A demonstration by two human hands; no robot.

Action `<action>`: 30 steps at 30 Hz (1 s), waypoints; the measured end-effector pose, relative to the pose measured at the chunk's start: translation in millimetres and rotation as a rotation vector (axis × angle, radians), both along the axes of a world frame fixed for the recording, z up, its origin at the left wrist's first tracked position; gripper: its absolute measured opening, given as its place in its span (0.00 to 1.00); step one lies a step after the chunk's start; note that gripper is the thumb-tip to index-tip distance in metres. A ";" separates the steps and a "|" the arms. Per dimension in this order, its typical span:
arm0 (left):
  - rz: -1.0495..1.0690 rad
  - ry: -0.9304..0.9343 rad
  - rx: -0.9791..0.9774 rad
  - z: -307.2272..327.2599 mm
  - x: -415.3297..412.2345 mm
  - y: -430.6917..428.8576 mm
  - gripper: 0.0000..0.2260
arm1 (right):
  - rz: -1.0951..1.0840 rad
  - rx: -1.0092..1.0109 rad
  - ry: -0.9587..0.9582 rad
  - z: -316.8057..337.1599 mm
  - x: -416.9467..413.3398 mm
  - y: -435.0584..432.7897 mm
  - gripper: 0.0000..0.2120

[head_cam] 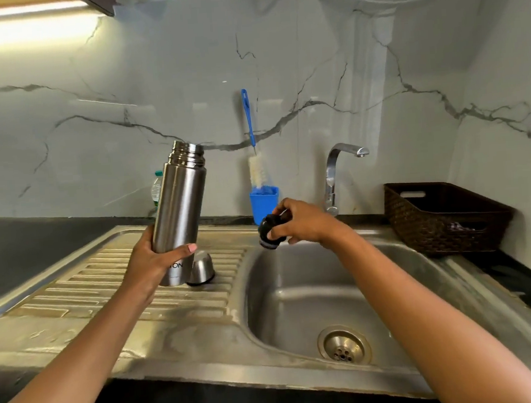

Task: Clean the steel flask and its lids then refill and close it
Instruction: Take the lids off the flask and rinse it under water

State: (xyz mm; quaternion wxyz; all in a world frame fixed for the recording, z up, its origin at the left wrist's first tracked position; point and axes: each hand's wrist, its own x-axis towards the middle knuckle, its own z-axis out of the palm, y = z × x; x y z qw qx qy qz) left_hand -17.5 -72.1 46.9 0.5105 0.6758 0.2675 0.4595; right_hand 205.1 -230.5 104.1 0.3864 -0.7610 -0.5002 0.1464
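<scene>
Grey-veined marble (278, 57) covers the wall behind a steel sink (285, 304) set into a dark worktop (23, 252). The left hand (154, 257) wraps fingers and thumb round the lower half of the steel flask (181, 201). The flask stands nearly upright over the ribbed draining board (74, 296) with its threaded mouth uncovered; whether its base touches the board is hard to tell. Just right of the left hand, beside the flask's foot, a domed steel cap (201, 268) sits rim down on the board. The right hand (304, 220), well apart from the left, pinches a black stopper (270, 232), tilted, over the basin's far left edge. Beyond the right hand a blue cup (264, 204) stands at the wall with a white bottle brush (257, 170) in it, blue handle up. A chrome tap (335, 170) rises just beyond that hand, to its right, and a dark woven basket (443, 219) sits on the worktop further right. Beyond the left hand, behind the flask, a clear plastic bottle (156, 187) with a green cap peeks out. Beside the right forearm lies the drain (343, 344).
</scene>
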 end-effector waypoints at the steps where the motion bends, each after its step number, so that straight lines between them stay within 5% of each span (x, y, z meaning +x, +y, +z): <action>1: 0.017 -0.005 -0.004 -0.4 -7.6 5.2 0.36 | 0.043 -0.005 -0.012 -5.0 -11.1 7.6 0.22; 6: 0.147 -0.060 -0.016 -1.1 -29.2 28.9 0.26 | 0.227 -0.069 -0.143 -30.0 -69.4 45.3 0.24; 21: 0.268 -0.101 -0.024 -7.0 -46.0 50.6 0.34 | 0.224 -0.040 -0.265 -66.1 -111.2 91.6 0.28; 30: 0.075 -0.100 0.071 14.9 -18.0 -2.3 0.28 | -0.059 0.311 -0.005 -4.8 -40.7 15.3 0.09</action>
